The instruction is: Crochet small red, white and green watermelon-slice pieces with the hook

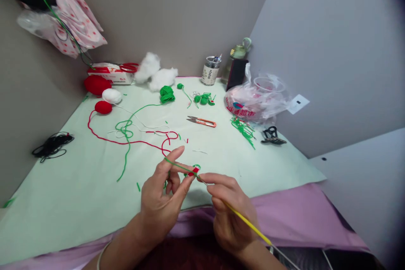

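Observation:
Between the thumb and a finger of my left hand (164, 194) is a small red, white and green crochet piece (193, 171). Green yarn (177, 165) runs from the piece over my raised left index finger. My right hand (232, 209) grips a crochet hook (249, 224) with a yellow handle, its metal tip meeting the piece at the yarn. The exact loop on the hook is too small to make out. Beyond my hands, thread snips (202, 122) with orange handles lie on the pale green cloth.
Red yarn balls (103, 107), a white ball (112, 96) and a green skein (167, 94) sit at the back left, near white stuffing (163, 79). Cut green yarn strands (243, 131), a black claw clip (272, 136) and a plastic bag (253, 99) lie rightward. Grey partitions enclose the table.

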A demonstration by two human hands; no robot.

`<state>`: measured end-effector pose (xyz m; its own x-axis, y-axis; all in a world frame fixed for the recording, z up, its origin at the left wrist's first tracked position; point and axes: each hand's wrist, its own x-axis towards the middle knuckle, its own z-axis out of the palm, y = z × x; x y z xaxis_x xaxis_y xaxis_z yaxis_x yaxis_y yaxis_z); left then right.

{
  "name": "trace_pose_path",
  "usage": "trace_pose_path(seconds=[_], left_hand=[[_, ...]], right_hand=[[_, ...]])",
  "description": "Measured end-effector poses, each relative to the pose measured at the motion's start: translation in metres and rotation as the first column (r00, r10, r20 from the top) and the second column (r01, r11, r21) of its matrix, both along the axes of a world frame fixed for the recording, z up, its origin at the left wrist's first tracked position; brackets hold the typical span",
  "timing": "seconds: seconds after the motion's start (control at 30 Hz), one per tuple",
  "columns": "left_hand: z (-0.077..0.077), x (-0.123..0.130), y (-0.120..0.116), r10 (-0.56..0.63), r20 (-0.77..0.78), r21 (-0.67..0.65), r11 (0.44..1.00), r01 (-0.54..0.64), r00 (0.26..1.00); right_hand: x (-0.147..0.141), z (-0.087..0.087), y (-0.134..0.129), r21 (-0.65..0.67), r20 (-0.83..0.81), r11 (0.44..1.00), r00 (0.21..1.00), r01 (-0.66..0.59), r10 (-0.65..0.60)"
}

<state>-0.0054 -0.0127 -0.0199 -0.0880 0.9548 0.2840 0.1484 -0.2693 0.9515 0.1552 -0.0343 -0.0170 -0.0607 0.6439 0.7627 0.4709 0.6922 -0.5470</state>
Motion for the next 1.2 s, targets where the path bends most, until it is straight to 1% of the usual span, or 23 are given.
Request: trace_pose_path(seconds=[0.07,0.1,0.13,0.2,0.23,0.3,0.33,0.37,0.4,0.5,0.57,0.7,0.8,0.87,0.97,1.03,1.2], left_hand=[[-0.002,0.001,0.0,0.015,-0.003,0.025,1.0,-0.015,1.0],[-0.002,0.002,0.001,0.012,0.006,0.023,1.0,-0.012,1.0],[0.0,0.002,0.002,-0.002,0.024,-0.002,1.0,0.002,1.0],[0.005,0.003,0.007,-0.054,0.104,-0.118,0.991,0.067,0.993],[0.008,0.004,0.009,-0.089,0.166,-0.196,0.973,0.122,0.982],[0.014,0.004,0.013,-0.161,0.299,-0.316,0.913,0.257,0.941],[0.016,0.004,0.014,-0.179,0.35,-0.343,0.889,0.304,0.92],[0.017,0.004,0.014,-0.183,0.38,-0.354,0.877,0.325,0.907],[0.017,0.004,0.014,-0.172,0.39,-0.353,0.879,0.32,0.905],[0.015,0.005,0.011,-0.102,0.34,-0.299,0.931,0.21,0.935],[0.014,0.006,0.009,-0.071,0.293,-0.258,0.954,0.15,0.953],[0.01,0.006,0.005,-0.025,0.21,-0.174,0.983,0.062,0.977],[0.006,0.005,0.004,0.016,0.139,-0.081,0.997,-0.005,0.99],[0.004,0.004,0.002,0.019,0.102,-0.023,1.0,-0.016,0.995],[0.002,0.004,0.001,-0.003,0.073,0.045,0.999,0.0,0.997],[0.001,0.004,0.0,-0.002,0.062,0.078,0.997,-0.002,0.998],[0.002,0.005,0.0,0.02,0.049,0.125,0.992,-0.026,0.999]], right_hand=[[-0.001,-0.002,0.0,-0.001,-0.017,1.0,1.0,-0.002,0.002],[-0.001,-0.004,0.0,-0.002,-0.051,1.0,0.999,-0.007,0.007],[-0.002,-0.008,0.001,-0.001,-0.095,1.0,0.995,-0.013,0.013],[-0.003,-0.015,0.002,0.001,-0.164,0.999,0.986,-0.042,0.042],[-0.003,-0.019,0.002,-0.001,-0.177,0.998,0.982,-0.065,0.063],[-0.004,-0.024,0.003,-0.009,-0.189,0.994,0.977,-0.107,0.103],[-0.004,-0.025,0.003,-0.017,-0.196,0.993,0.974,-0.116,0.11],[-0.004,-0.025,0.003,-0.024,-0.209,0.993,0.972,-0.112,0.104],[-0.004,-0.025,0.003,-0.032,-0.224,0.995,0.971,-0.097,0.087],[-0.003,-0.024,0.001,-0.056,-0.221,0.997,0.974,-0.05,0.036],[-0.002,-0.022,0.0,-0.063,-0.18,0.997,0.983,-0.055,0.043],[0.0,-0.015,0.0,-0.061,-0.118,0.995,0.99,-0.083,0.076],[-0.001,-0.012,0.0,-0.06,-0.107,0.996,0.992,-0.066,0.06],[-0.001,-0.011,0.0,-0.052,-0.085,0.997,0.995,-0.056,0.052],[-0.001,-0.011,-0.001,-0.006,-0.043,0.999,0.998,-0.051,0.051],[-0.001,-0.011,-0.001,0.023,-0.034,0.999,0.999,-0.04,0.04],[0.001,-0.002,0.0,0.038,0.033,0.998,0.998,-0.045,0.044]])
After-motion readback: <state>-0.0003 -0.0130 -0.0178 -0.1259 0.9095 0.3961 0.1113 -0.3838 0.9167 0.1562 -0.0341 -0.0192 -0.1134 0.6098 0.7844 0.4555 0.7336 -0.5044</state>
